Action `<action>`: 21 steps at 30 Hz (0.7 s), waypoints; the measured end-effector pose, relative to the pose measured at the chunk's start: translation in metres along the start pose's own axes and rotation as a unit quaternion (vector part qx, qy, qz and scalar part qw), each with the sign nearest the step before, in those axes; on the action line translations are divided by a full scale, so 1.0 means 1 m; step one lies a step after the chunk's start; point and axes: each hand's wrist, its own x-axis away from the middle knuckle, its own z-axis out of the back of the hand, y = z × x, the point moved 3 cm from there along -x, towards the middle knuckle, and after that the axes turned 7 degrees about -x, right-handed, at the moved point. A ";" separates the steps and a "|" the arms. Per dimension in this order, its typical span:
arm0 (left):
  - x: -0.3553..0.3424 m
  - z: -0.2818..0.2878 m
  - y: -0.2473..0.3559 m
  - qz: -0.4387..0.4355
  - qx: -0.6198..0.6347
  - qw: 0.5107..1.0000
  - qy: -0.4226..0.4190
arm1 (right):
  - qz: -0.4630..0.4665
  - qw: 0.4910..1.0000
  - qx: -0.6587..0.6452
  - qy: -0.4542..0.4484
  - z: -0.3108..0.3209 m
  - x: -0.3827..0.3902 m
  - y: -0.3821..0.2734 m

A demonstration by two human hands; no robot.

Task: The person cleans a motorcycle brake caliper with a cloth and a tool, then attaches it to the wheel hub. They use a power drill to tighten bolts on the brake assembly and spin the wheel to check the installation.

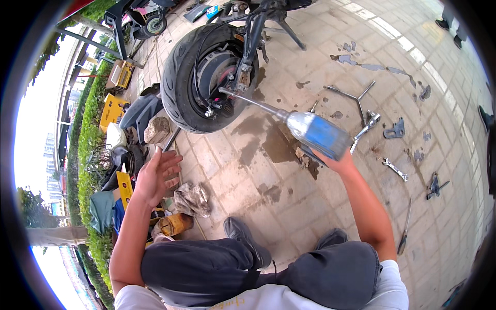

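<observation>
My right hand (335,161) is closed round the handle of a blue-and-silver power wrench (320,133). Its long thin extension (253,102) reaches left to the hub area of a scooter wheel, where its tip meets or nearly meets the axle parts. The wheel has a thick black tyre (176,88) and a grey hub motor (217,72), with a fork leg (250,49) beside it. Dark cables and a small metal fitting hang near the axle. To the left, my left hand (157,175) is held open and empty, fingers spread, near a stone (156,130) and a dirty rag (192,199).
On the paving at right lie a three-way socket wrench (357,98), a ratchet (369,124), a grey bracket (395,129), a combination wrench (396,169), a dark clamp-like part (435,186) and a screwdriver (406,227). A rusty can (175,225) and yellow boxes (112,112) stand left.
</observation>
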 end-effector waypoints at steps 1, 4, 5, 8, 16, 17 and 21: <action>0.003 -0.001 -0.001 0.003 0.001 1.000 -0.008 | 0.040 0.999 0.032 0.015 0.004 0.001 -0.006; 0.001 0.006 -0.009 0.001 0.001 1.000 -0.016 | -0.134 0.987 -0.068 0.050 0.007 -0.004 -0.013; 0.000 0.009 -0.011 0.004 0.002 1.000 -0.017 | -0.166 0.982 -0.076 0.044 0.006 -0.009 -0.019; 0.004 0.014 -0.014 -0.007 0.001 1.000 -0.022 | -0.182 0.972 -0.141 0.043 0.002 -0.010 -0.006; 0.003 0.027 -0.024 0.004 0.011 1.000 -0.013 | -0.173 0.970 -0.156 0.066 -0.010 -0.014 -0.011; 0.003 0.028 -0.025 0.002 0.012 1.000 -0.013 | -0.181 0.971 -0.145 0.062 -0.011 -0.017 -0.016; 0.004 0.030 -0.028 0.008 0.026 0.999 -0.022 | -0.153 0.981 -0.099 0.062 -0.009 -0.015 -0.003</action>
